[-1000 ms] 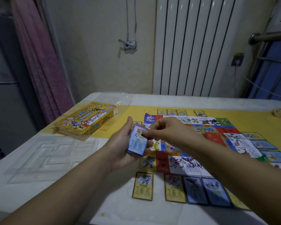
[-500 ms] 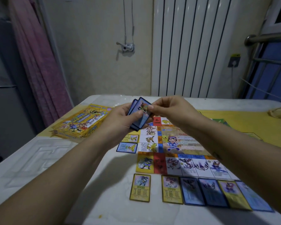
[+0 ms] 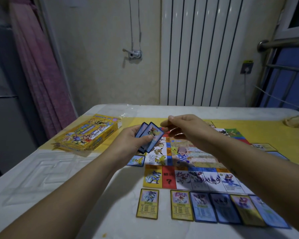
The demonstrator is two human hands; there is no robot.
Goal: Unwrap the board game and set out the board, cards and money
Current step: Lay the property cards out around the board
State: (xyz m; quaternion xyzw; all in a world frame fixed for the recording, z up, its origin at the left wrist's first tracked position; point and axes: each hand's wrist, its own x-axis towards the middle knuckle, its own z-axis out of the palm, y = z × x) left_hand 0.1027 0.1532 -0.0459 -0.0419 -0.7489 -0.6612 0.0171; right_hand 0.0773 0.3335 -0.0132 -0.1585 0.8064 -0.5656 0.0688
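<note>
Head view, nearest first: a row of six cards (image 3: 204, 207) lies face up on the white quilted mattress (image 3: 41, 178), two yellow-bordered ones at the left and four overlapping ones running right. Just beyond them the board (image 3: 193, 176) lies flat and open, picture squares along its near edge. One blue card (image 3: 136, 160) sits against the board's left side.

Above the board, the left hand (image 3: 128, 142) grips a small fan of blue held cards (image 3: 149, 135), thumb across their faces. The right hand (image 3: 185, 128) hovers just beside the fan's upper corner with its fingers bent. Whether it pinches a card cannot be told.

Further left, the yellow game box (image 3: 88, 135) rests on the mattress, with clear wrap (image 3: 126, 114) behind it. A white radiator (image 3: 197, 49) stands on the far wall.
</note>
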